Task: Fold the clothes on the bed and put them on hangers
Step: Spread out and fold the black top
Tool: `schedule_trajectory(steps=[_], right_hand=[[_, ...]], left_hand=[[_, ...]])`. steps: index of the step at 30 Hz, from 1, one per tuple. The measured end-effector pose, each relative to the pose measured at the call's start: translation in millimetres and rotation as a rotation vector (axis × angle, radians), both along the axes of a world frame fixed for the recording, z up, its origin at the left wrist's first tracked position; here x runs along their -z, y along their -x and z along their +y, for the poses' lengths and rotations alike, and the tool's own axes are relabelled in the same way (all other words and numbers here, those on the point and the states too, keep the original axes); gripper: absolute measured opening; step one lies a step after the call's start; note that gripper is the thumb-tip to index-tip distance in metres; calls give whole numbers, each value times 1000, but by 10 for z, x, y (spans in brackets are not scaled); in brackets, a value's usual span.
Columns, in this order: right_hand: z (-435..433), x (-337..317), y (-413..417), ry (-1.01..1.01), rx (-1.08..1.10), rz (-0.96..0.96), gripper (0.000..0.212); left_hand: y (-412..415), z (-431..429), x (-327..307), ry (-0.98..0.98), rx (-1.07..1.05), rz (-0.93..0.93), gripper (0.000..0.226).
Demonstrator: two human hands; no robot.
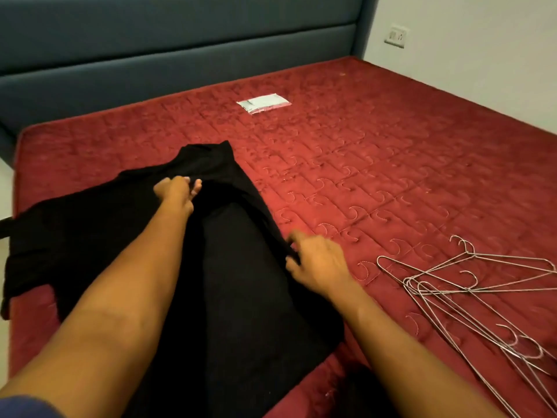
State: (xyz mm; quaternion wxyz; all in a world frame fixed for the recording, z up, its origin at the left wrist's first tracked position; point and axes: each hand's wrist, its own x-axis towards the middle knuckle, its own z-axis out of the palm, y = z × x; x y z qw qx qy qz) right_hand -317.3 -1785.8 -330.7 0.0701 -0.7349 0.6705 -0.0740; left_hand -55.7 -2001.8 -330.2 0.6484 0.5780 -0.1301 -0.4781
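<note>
1. Forearms reach out over the near edge of the bed (pixel 391 146), well apart. The left hand (pixel 176 193) curls its fingers into the black garment (pixel 241 297) toward its far end. The right hand (pixel 316 263) pinches the garment's right edge, though blur softens the fingers.
2. The garment lies spread on the near left part of the bed, one flap trailing over the left edge. No neat fold shows, so I judge the folding barely begun.
3. Wire hangers (pixel 470 289) lie heaped by the near right corner, all bare, so the hanging is wholly left to do.
4. The cloth looks matt, soft and limp. The bed's surface is red, quilted with curls, and the hangers are thin, shiny metal triangles with hooks.
5. A small white packet (pixel 262 103) lies toward the bed's head.
</note>
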Motion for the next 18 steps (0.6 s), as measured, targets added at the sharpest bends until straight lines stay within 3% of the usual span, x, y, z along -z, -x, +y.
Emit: schedule_trajectory(steps=[3,6,10,13,16,18], right_hand=[[305,114,-280,-124,-171,216,55],[513,344,-389,-228,-228,392,68],[675,344,-365,-186,-176,439,69],[781,263,-310,-223,-123,405,66],[870,195,-218,-207,-154,427,51],[933,126,-188,-198,-141,434,50]], left_hand=[[-321,108,-10,-53,-109,-110,38],[-568,273,232,-233,-76,-203,42],[-490,662,384,-484,-64,-513,56],[-168,999,513,-395,86,-662,45],[290,1434,575,-330,343,-571,18],[603,1760,576,-323,531,-447,17]])
